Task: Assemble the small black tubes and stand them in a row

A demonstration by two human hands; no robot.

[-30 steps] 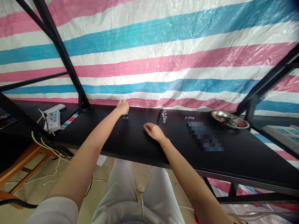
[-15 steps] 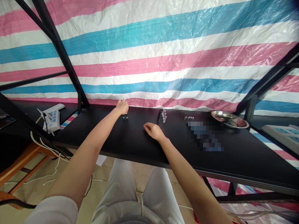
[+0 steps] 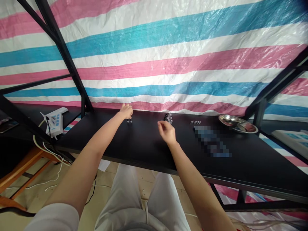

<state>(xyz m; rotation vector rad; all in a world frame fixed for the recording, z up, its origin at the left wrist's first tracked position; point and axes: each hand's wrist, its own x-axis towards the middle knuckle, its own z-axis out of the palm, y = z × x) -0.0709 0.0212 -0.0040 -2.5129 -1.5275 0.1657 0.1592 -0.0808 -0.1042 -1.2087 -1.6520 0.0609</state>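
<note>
My left hand (image 3: 126,111) is at the back edge of the black table, fingers curled downward over a pair of small dark pieces with pale ends (image 3: 129,121). Whether the fingers grip them is hidden. My right hand (image 3: 167,131) is above the table's middle, thumb and fingers curled together; anything held in it is too small to make out. Just behind it stands a cluster of small black and clear pieces (image 3: 169,117), partly covered by the hand. Farther right, several tiny shiny pieces (image 3: 195,122) lie in a row.
On the black table (image 3: 144,150), a shiny metal dish (image 3: 238,124) sits at the back right, near a pixelated flat object (image 3: 213,141). Black frame posts (image 3: 81,89) rise at both ends before a striped sheet (image 3: 168,61). A white power strip (image 3: 55,123) lies left.
My right hand has moved right and slightly away from me, up to the black and clear pieces, now partly covering them. The left hand stays almost where it was.
</note>
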